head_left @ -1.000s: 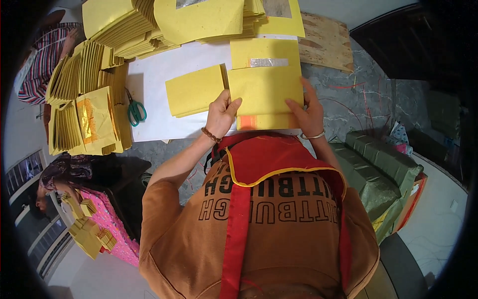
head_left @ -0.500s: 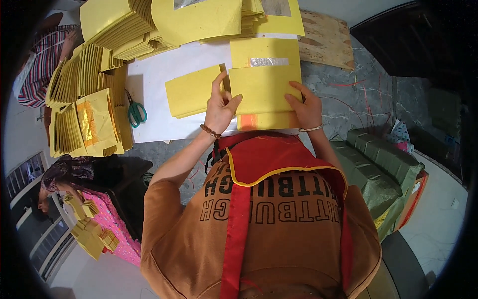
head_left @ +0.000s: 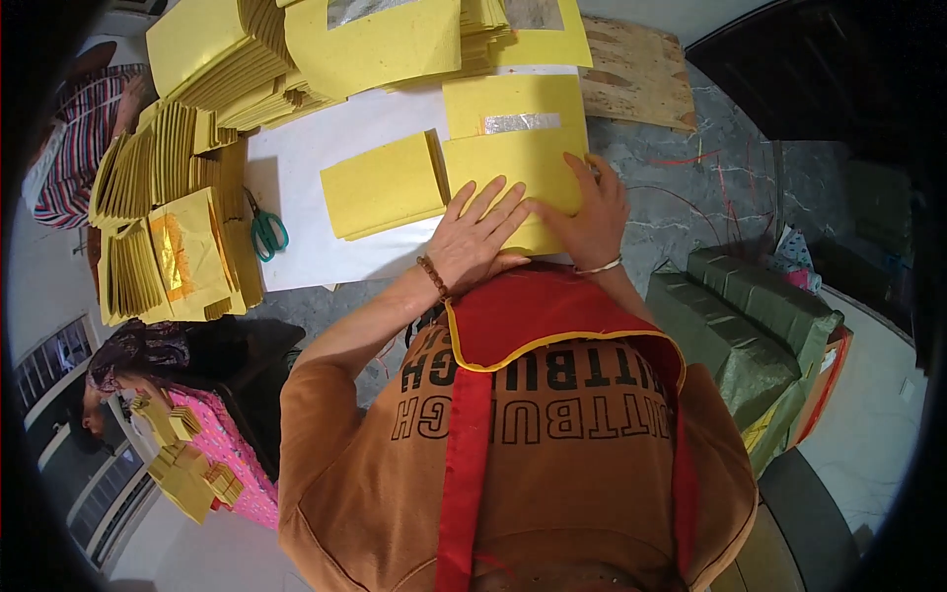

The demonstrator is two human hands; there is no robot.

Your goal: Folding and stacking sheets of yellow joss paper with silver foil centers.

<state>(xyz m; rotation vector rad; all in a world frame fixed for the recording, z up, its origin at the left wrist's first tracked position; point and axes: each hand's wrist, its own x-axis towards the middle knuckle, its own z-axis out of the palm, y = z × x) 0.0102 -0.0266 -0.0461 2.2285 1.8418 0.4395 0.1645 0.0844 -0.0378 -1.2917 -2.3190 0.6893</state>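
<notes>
In front of me lies a yellow paper sheet (head_left: 508, 158), with its near part folded over; a silver foil patch (head_left: 522, 122) shows on the sheet beyond it. My left hand (head_left: 476, 232) rests flat on the near left part of the paper, fingers stretched and apart. On the near right part lies my right hand (head_left: 592, 212), its fingers spread and its thumb pointing toward the left hand. Just left of the sheet sits a small stack of folded yellow paper (head_left: 383, 185). Neither hand grips anything that I can see.
Folded yellow paper bundles (head_left: 158, 163) line the table's left side, and more yellow sheets (head_left: 375, 44) lie at the back. Green-handled scissors (head_left: 268, 234) rest on the white tabletop (head_left: 306, 168). Green wrapped boxes (head_left: 730, 326) stand at right. Another person (head_left: 148, 355) is at lower left.
The orange strip at the paper's near edge is now covered. My left hand has moved from the sheet's left edge onto its near part and flattened; the right hand has shifted slightly left.
</notes>
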